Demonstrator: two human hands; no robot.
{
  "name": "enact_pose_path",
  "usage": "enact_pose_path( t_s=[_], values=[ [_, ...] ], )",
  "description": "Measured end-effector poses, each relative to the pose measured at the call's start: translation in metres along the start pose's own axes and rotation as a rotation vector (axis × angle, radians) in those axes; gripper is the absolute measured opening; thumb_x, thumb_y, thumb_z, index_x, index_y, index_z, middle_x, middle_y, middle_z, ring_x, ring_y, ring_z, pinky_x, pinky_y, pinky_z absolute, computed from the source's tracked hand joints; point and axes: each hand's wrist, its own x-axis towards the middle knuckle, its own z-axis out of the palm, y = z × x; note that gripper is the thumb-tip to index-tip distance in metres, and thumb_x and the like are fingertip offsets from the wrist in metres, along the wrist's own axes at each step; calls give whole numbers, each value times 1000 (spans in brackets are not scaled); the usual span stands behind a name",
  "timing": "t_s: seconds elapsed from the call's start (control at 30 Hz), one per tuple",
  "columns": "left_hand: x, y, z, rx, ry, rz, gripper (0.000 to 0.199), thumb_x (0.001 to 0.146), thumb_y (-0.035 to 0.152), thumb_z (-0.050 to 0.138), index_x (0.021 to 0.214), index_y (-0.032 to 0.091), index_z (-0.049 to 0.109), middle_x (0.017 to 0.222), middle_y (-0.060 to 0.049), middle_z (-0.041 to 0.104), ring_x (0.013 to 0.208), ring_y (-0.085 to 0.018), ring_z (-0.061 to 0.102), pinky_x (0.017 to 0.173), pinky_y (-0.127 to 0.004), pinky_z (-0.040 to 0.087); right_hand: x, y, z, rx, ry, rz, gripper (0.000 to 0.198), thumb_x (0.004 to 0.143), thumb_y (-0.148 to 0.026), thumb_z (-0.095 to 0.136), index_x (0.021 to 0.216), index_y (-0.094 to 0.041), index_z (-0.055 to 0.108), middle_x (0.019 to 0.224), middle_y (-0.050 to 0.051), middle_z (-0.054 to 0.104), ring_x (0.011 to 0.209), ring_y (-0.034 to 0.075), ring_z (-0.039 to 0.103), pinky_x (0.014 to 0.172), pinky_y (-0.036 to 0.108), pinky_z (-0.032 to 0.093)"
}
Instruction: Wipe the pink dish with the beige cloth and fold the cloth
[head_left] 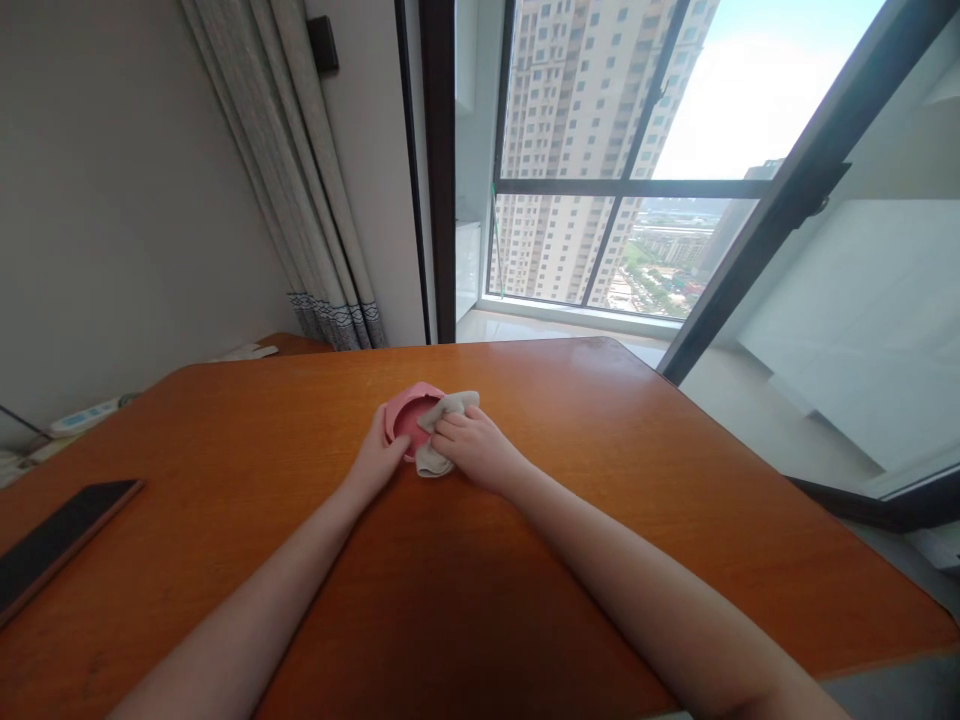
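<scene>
A small pink bowl-like container (409,412) with an angular rim is tipped so that its round hollow faces me, above the middle of the wooden table. My left hand (381,448) grips its left side, thumb over the near rim and the other fingers hidden behind it. My right hand (474,445) is closed on a pale grey cloth (433,462), bunched against the container's right side and partly over its opening. Part of the cloth sticks out above the fingers and part hangs below them.
The orange-brown wooden table (585,600) spreads around both arms. A dark flat slab with a brown edge (64,535) lies at the left. Beyond the far edge stand a grey curtain (300,200) and a dark-framed window (622,187). A white remote-like object (86,415) lies at far left.
</scene>
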Motion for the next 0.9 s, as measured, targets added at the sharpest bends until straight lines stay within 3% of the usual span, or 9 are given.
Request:
enact_pose_path(
  t_s=[0.1,0.27,0.4,0.53,0.63,0.73,0.8,0.9],
  values=[
    [-3,1,1,58,-16,5,47,65,19,56,112,18,51,113,-6,59,109,-23,54,98,-37,40,1,-3,5,-11,-7,48,19,93,-18,43,86,-18,61,88,5,60,87,19,45,73,35,30],
    [-15,0,21,-99,267,32,58,71,27,59,124,22,36,132,-9,45,124,-21,43,106,-35,34,9,-29,8,11,56,161,16,92,-19,43,91,-17,59,88,6,60,85,20,45,71,35,31],
    [-8,0,11,-40,166,36,44,72,22,53,116,19,44,123,-9,52,119,-23,48,106,-39,34,6,-19,7,45,42,61,18,94,-21,41,92,-17,58,90,6,60,87,19,45,75,35,31],
    [-4,4,-1,164,16,121,47,72,20,53,118,19,45,124,-9,51,121,-24,46,109,-41,27,0,5,8,8,-16,-57,23,96,-22,37,89,-18,59,88,5,59,86,18,45,77,34,32],
    [-15,4,8,105,119,113,59,74,26,57,128,22,36,136,-9,42,127,-23,40,109,-38,28,1,3,10,-29,22,-9,25,96,-23,36,89,-19,59,88,5,60,87,19,44,77,35,31],
    [-26,0,23,-82,222,34,59,78,32,55,130,24,28,133,-8,44,120,-20,48,100,-33,39,5,-10,10,-25,78,76,21,95,-22,38,89,-19,58,88,5,60,88,19,44,75,35,30],
    [-28,-2,26,-142,213,-3,50,79,31,51,125,24,31,122,-7,51,107,-19,54,92,-32,44,6,-16,10,-17,103,91,19,95,-22,40,87,-19,57,86,5,59,86,18,45,73,34,30],
    [-21,1,20,-75,155,8,39,76,25,49,113,20,38,108,-5,53,98,-18,54,92,-33,43,3,-10,9,-22,113,7,20,95,-21,39,89,-19,58,85,4,59,84,17,46,74,33,31]
  ],
)
